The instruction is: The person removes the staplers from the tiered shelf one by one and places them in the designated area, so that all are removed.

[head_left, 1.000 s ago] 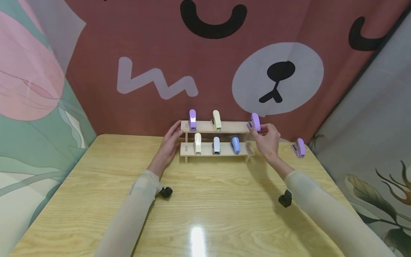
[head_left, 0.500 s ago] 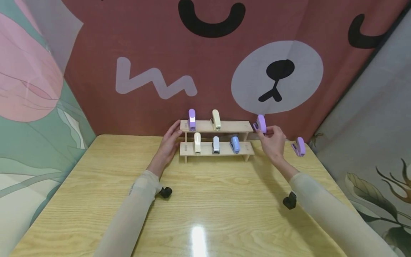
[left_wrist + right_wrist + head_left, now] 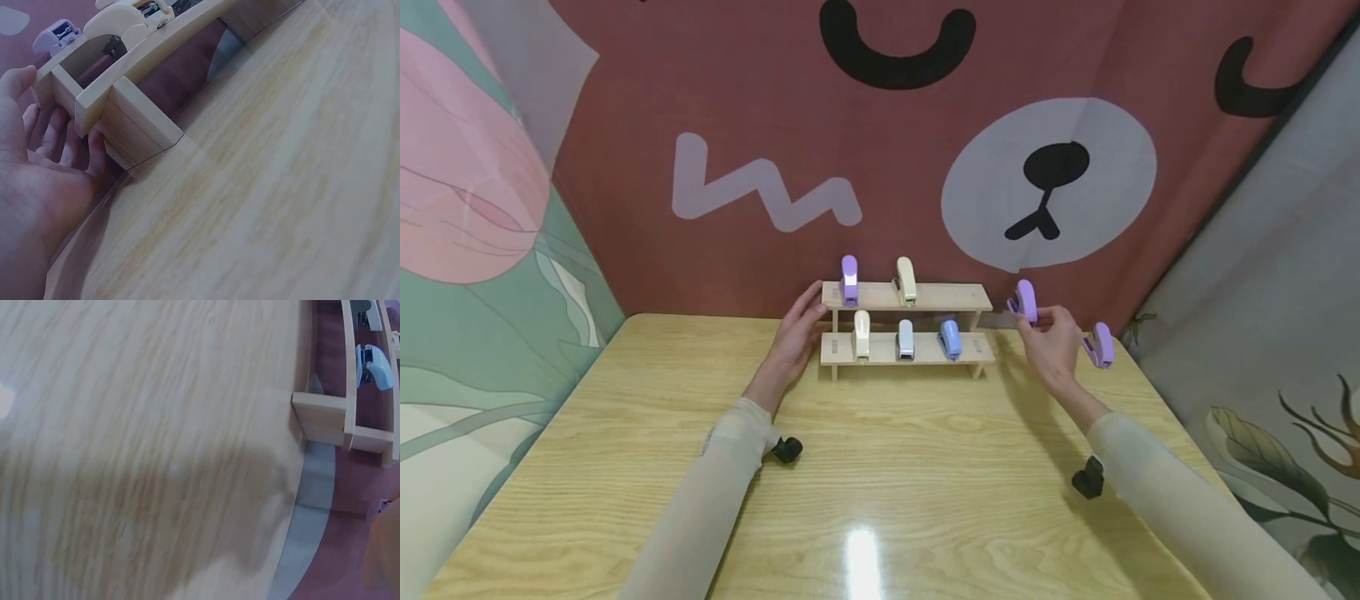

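A small two-tier wooden rack point(image 3: 943, 296) stands at the back of the table. My left hand point(image 3: 793, 333) holds its left end, with curled fingers point(image 3: 53, 134) against the end pieces. Off the rack's right end, my right hand point(image 3: 1051, 346) pinches a purple mini stapler point(image 3: 1025, 302) in the air. On the upper shelf are another purple stapler point(image 3: 849, 282) and a pale yellow stapler point(image 3: 906, 282). The lower shelf bears a cream stapler point(image 3: 861, 335), a grey-white stapler point(image 3: 905, 340) and a blue stapler point(image 3: 951, 339). In the right wrist view, the right hand point(image 3: 384, 550) shows only at the edge.
A further purple stapler point(image 3: 1100, 345) is on the table's far right, close to the right hand. Behind the wooden table point(image 3: 880, 467) hangs a reddish-brown curtain point(image 3: 760, 258) with a bear print. A grey patterned curtain point(image 3: 1262, 333) borders the right side.
My right hand has carried the purple stapler away from the upper shelf's right end, rightward and slightly down. My left hand has stayed at the rack's left end.
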The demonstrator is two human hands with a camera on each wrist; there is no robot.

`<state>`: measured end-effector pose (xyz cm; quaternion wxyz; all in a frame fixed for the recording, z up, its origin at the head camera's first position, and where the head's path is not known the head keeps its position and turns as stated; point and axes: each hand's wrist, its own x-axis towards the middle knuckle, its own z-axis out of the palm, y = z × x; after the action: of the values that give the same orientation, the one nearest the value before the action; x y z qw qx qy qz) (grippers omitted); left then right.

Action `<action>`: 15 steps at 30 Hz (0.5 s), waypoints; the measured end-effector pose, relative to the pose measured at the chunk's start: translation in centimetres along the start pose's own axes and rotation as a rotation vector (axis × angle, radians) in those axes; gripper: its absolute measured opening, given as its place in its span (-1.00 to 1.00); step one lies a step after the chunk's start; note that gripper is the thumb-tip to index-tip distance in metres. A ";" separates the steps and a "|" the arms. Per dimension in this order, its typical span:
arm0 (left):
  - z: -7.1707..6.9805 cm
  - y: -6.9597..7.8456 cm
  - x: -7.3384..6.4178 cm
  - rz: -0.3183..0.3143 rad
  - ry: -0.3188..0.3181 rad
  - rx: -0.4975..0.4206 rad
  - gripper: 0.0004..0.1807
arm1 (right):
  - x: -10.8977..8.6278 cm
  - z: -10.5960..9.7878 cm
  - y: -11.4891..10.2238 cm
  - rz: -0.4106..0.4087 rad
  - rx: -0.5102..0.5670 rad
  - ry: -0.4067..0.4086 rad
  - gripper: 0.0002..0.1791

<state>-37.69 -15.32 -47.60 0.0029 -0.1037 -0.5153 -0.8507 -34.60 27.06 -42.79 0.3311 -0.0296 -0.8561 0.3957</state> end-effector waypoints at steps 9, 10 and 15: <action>0.0 -0.1 -0.2 -0.019 0.000 -0.016 -0.35 | -0.3 -1.3 2.5 0.013 -0.041 0.004 -0.67; 0.0 -0.2 -0.1 -0.016 0.000 -0.015 -0.36 | -0.3 -1.4 2.8 0.015 -0.039 -0.001 -0.67; 0.0 -0.1 0.0 0.002 -0.007 -0.010 -0.36 | 0.0 -1.8 4.4 0.055 -0.028 -0.020 -0.65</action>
<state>-37.66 -15.29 -47.66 0.0014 -0.1074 -0.5107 -0.8530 -34.45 31.23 -45.00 0.3111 -0.0537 -0.8637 0.3928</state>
